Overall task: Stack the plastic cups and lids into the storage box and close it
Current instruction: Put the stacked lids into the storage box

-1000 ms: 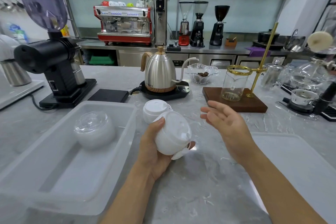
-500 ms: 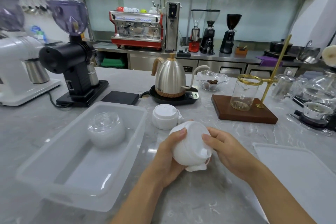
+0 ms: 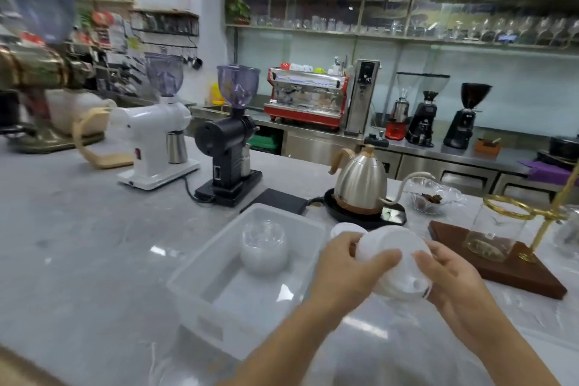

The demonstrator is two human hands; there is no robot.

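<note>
A stack of white lids (image 3: 399,263) is held above the marble counter, just right of the clear storage box (image 3: 200,288). My left hand (image 3: 344,269) grips its left side with the thumb across the front. My right hand (image 3: 451,279) holds its right and lower side. Inside the box, at the far end, lies a stack of clear plastic cups (image 3: 263,244). Another stack of white lids (image 3: 346,230) rests on the counter behind my left hand, mostly hidden. The box's own lid is out of this view.
A steel gooseneck kettle (image 3: 360,185) on a black base stands behind my hands. A glass dripper on a wooden stand (image 3: 501,263) is at the right. Black (image 3: 228,147) and white (image 3: 153,135) grinders stand at the back left. A black scale (image 3: 279,200) lies behind the box.
My right hand has come in and taken hold of the white lids that my left hand held alone. The camera has swung left and tilted up.
</note>
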